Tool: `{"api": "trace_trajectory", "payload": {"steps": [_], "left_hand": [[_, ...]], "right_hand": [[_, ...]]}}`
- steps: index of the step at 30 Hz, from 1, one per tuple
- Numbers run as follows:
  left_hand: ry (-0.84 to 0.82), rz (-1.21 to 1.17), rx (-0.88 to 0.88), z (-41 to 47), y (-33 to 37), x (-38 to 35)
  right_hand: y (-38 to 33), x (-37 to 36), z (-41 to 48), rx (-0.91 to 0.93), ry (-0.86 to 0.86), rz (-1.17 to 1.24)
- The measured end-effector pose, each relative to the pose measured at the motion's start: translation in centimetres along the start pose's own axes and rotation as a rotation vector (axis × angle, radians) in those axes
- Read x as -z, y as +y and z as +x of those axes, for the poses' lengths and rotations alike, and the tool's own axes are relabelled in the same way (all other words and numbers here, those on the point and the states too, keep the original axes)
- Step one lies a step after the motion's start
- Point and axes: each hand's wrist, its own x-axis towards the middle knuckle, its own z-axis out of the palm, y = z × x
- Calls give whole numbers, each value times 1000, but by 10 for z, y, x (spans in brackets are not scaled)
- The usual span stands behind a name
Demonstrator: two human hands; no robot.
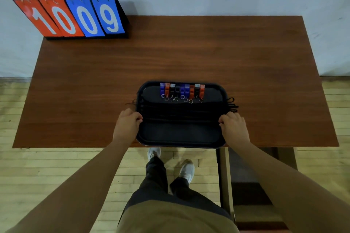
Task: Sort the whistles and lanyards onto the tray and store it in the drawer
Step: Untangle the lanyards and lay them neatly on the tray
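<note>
A dark rectangular tray [180, 143] sits at the front edge of the brown table [170, 58]. Along its far side stands a row of several whistles [181, 90] in blue, red and black, each with a small metal ring. Across the tray's middle lie several black lanyards [181, 111], their loop ends hanging over both side rims. My left hand [127, 123] grips the tray's left rim. My right hand [233, 126] grips the right rim.
A flip scoreboard [75, 17] showing 10 and 09 stands at the table's back left corner. An open drawer [246, 185] sticks out below the table's front right. My legs and white shoes [186, 171] stand on the wooden floor.
</note>
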Motion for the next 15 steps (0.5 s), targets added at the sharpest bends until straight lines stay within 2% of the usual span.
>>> {"api": "trace_trajectory", "payload": {"steps": [5, 15], "left_hand": [[88, 10, -2, 3, 0, -4], [114, -1, -3, 15, 5, -1]], "right_hand": [[2, -7, 0, -17, 72, -16], [2, -11, 7, -20, 122, -5]]}}
